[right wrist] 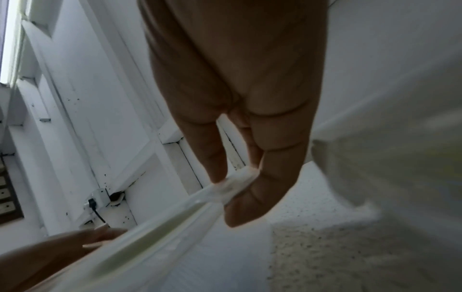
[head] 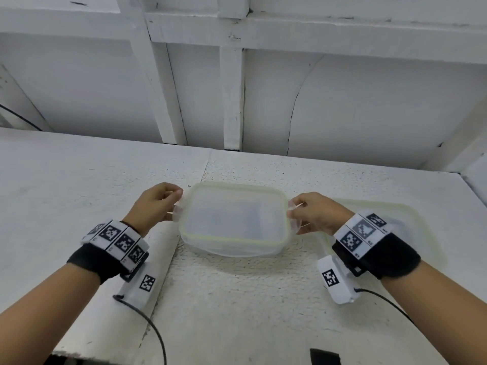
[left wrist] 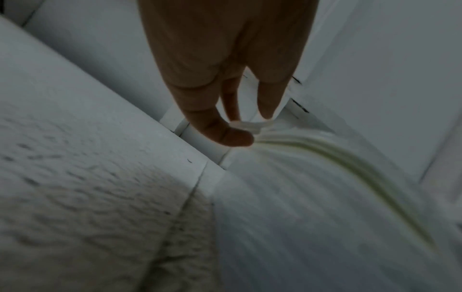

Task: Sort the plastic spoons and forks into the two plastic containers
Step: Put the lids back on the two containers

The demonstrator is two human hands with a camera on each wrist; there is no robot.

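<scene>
1. Hands first: the left hand (head: 155, 204) pinches the clip tab on the left end of a lidded container (head: 233, 219), thumb and fingers (left wrist: 235, 136) closed on it.
2. The right hand (head: 319, 213) pinches the matching tab on the right end, fingertips (right wrist: 247, 201) clamped on the clear plastic.
3. Between them the container, translucent with a pale green seal, sits raised over the white table (head: 79, 185), tilted toward the viewer.
4. A second container (head: 411, 214) lies on the table behind the right wrist, partly hidden.
5. Its contents are too blurred to tell.
</scene>
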